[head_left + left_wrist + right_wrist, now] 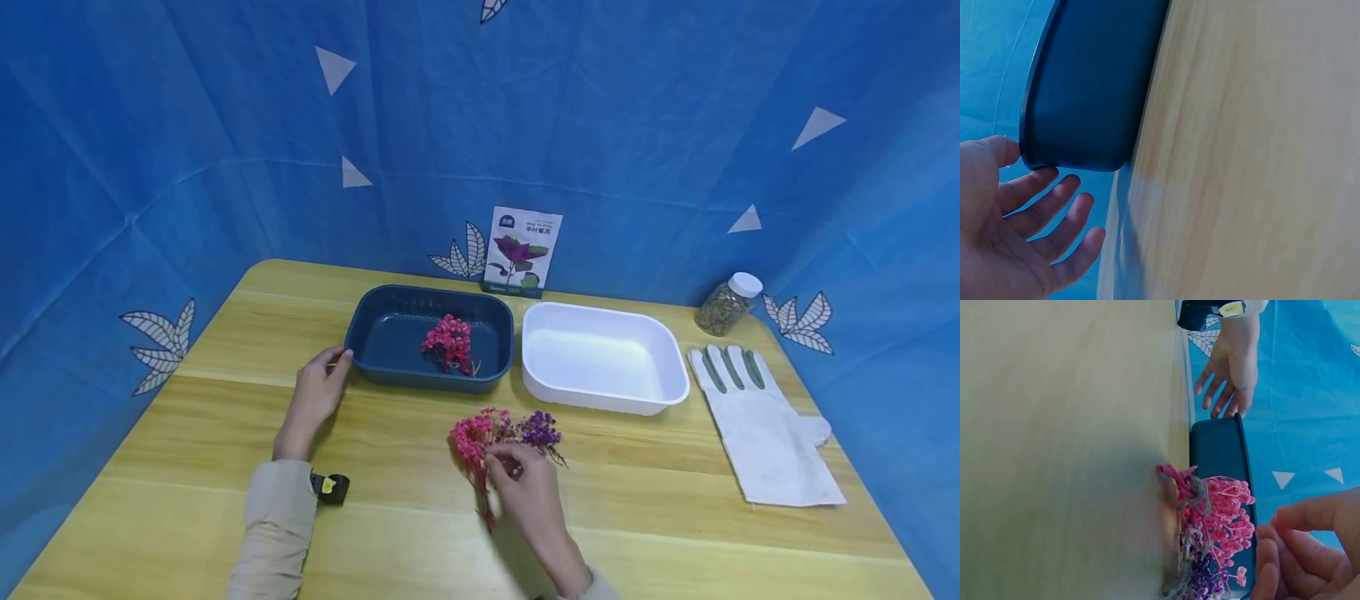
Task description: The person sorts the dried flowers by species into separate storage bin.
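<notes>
At the near left corner of the dark blue tray [432, 382], my left hand [318, 393] touches the rim with its thumb and index finger; the other fingers [1060, 228] spread loosely below. A pink dried flower sprig [450, 337] lies inside that tray. My right hand [528, 487] hovers over a pink dried flower bunch [474, 442] on the table, fingers loosely curled, thumb and fingertips close together. In the right wrist view, those fingertips [1267, 540] are just beside the pink blossoms [1229, 509]. Purple dried flowers [540, 429] lie right of the pink ones.
A white tray [606, 402] stands right of the dark one. Behind them a seed packet [521, 250] leans on the blue cloth. At the right are a jar [727, 304] with a white lid and a pair of white gloves [772, 442]. The wooden table [180, 467] extends in front.
</notes>
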Demonstrator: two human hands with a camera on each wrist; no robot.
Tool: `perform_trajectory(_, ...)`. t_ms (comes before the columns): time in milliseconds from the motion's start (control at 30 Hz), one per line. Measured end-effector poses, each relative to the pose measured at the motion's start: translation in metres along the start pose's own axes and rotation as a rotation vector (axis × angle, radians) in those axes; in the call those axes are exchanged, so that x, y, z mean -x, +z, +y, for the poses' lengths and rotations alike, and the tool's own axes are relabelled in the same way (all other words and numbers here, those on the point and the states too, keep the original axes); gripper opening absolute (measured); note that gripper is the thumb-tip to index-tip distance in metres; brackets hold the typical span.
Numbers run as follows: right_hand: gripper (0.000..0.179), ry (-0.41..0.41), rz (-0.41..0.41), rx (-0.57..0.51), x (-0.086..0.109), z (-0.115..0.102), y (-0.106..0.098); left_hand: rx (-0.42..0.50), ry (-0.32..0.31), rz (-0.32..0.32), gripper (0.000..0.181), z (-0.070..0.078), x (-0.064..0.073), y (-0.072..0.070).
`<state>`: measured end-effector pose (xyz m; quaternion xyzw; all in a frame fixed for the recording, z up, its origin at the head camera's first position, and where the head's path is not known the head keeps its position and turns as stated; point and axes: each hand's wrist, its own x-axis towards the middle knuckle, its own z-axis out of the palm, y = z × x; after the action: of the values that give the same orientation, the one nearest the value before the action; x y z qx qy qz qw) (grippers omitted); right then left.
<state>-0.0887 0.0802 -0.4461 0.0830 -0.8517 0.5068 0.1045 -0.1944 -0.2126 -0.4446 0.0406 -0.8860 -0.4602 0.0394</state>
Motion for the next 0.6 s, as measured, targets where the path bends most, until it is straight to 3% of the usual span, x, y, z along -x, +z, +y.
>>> perform_trajectory(367, 0.010, 0.063, -0.056, 0.097, 0.0025, 0.0025, 0.0001, 0.008, -0.009, -0.003, 0.053, 0.0002, -0.0001, -0.0007)
perform_trajectory(600, 0.018, 0.135, -0.161, 0.126, 0.0037, 0.0060, -0.0015, 0.015, -0.010, -0.006, 0.053, 0.0004, 0.0001, -0.0002)
